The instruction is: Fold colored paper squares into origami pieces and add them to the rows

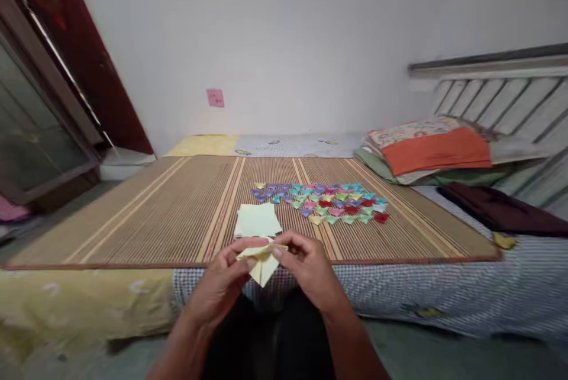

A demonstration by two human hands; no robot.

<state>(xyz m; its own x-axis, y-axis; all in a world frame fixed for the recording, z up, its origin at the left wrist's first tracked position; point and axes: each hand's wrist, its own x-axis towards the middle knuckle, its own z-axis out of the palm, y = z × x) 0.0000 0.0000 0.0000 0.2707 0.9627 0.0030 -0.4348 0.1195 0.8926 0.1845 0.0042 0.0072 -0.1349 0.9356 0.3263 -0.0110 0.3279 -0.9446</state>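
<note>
Between my two hands is a pale yellow sheet of origami paper [263,267], partly folded, with its point toward me. My left hand [224,276] pinches its left corner between thumb and fingers. On the right side, my right hand [308,264] grips the opposite corner the same way. Just beyond my hands lies a stack of square paper [258,219], pale green on top. To the right of the stack, several rows of small folded paper pieces [326,195] in many colours rest on the mat.
A brown striped bamboo mat [146,208] covers the bed, over checked and yellow cloth. Folded bedding with an orange cover [437,152] is piled at the back right by a metal headboard [501,102]. Dark folded cloth [503,208] lies at the right edge.
</note>
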